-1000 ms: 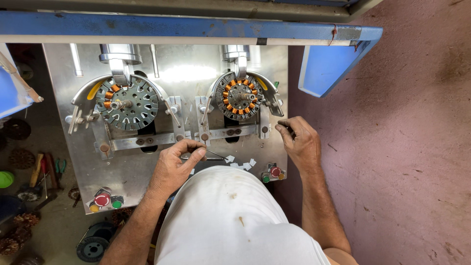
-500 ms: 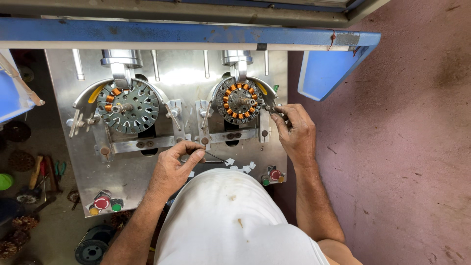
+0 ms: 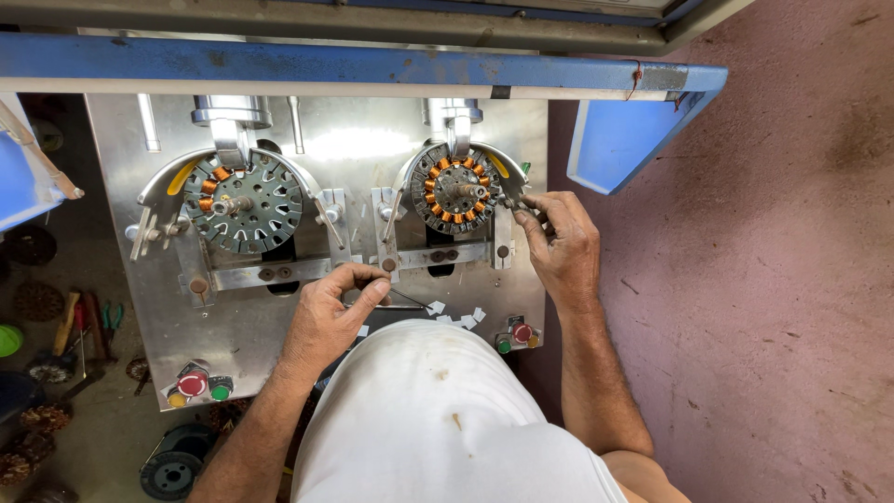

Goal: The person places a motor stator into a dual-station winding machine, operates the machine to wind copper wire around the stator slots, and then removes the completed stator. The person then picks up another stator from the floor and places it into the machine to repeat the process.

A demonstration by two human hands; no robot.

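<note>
A reddish-brown floor (image 3: pixel 792 307) spreads right of the steel machine panel (image 3: pixel 121 307); a blue frame beam (image 3: pixel 326 61) crosses its top edge.

A steel plate (image 3: pixel 372 140) carries two stators (image 3: pixel 244 200) (image 3: pixel 453 189) in clamps, paper scraps (image 3: pixel 456 317), a thin tool (image 3: pixel 400 303) and red and green buttons (image 3: pixel 194 384).

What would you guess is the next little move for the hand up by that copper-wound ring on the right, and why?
Probably a small tuck or pull at the ring's edge. The right hand has its fingertips pinched at the right rim of the right stator, whose slots look fully wound with copper. The left hand rests on a thin metal tool on the plate, so it may bring that over after.
</note>
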